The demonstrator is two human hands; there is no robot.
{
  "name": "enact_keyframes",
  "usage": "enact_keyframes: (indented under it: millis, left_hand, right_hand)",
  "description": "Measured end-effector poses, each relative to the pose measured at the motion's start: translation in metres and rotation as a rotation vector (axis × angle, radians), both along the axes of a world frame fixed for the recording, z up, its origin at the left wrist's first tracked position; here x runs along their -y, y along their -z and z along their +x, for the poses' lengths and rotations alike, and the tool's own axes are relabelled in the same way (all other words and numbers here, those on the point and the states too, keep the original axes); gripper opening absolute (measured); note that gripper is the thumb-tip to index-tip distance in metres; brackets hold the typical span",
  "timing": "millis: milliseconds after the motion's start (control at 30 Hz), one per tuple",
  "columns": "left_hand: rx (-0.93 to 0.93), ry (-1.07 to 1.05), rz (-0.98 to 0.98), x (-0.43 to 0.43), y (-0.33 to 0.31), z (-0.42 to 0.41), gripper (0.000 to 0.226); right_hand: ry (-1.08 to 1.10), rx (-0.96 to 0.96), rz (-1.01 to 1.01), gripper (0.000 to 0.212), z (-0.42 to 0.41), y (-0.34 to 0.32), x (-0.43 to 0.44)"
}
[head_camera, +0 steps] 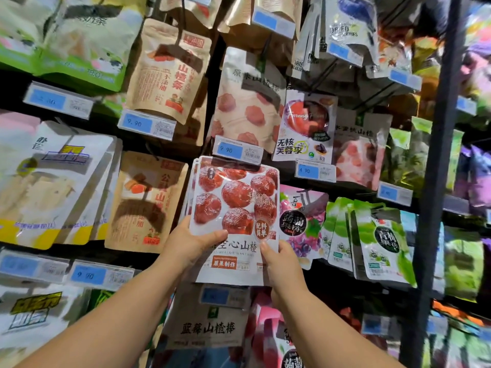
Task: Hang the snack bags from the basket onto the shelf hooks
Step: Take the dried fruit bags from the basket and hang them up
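Snack bag (235, 208), white w/ red hawthorn-fruit print, was held up vs. the shelf rack, centre of view, top edge just under a blue price tag (237, 151) reading 9.90. More like bags sat right behind it. Front text: 空心山楂, 原果制作, round seal 配料简单. Left hand (191, 243) clamped its lower-left edge, thumb on front; right hand (281, 261) pinched the lower-right corner, thumb on front too. Beside it at right: purple grape jelly pouch (303, 221), then green pouches (382, 243) marked 青梅. Left: kraft bag (146, 200). Above: kraft bag (170, 70) w/ 山楂条, and 无核芙蓉李 bag (305, 126) over a 4.90 tag (314, 171). Below: 蓝莓山楂棒 bag (210, 322). Dark metal upright (435, 155) stood at right; store shelving packed w/ hanging packs, edges blurred.
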State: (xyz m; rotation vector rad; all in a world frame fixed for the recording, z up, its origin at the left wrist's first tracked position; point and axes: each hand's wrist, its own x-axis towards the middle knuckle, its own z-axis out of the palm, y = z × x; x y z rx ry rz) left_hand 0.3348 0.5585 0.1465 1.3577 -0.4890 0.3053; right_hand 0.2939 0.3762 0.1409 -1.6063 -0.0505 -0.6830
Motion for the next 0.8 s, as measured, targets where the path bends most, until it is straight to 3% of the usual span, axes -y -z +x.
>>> enact_keyframes:
  millis: [100, 367, 633, 800]
  left_hand:
    - [0.013, -0.024, -0.031, 0.003, -0.001, 0.002, 0.057]
    - [0.002, -0.089, -0.107, 0.005, 0.0, 0.002, 0.045]
    - [0.02, -0.043, -0.084, -0.003, -0.004, -0.004, 0.034]
    - [0.002, -0.022, -0.075, -0.005, -0.009, -0.001, 0.036]
  right_hand:
    - [0.025, 0.002, -0.021, 0.008, 0.007, -0.002, 0.001]
    - [0.021, -0.01, -0.022, 0.008, 0.012, -0.004, -0.002]
    - [0.032, 0.014, -0.084, 0.033, 0.017, -0.002, -0.004]
    - [0.035, 0.021, -0.076, 0.026, 0.018, -0.005, -0.004]
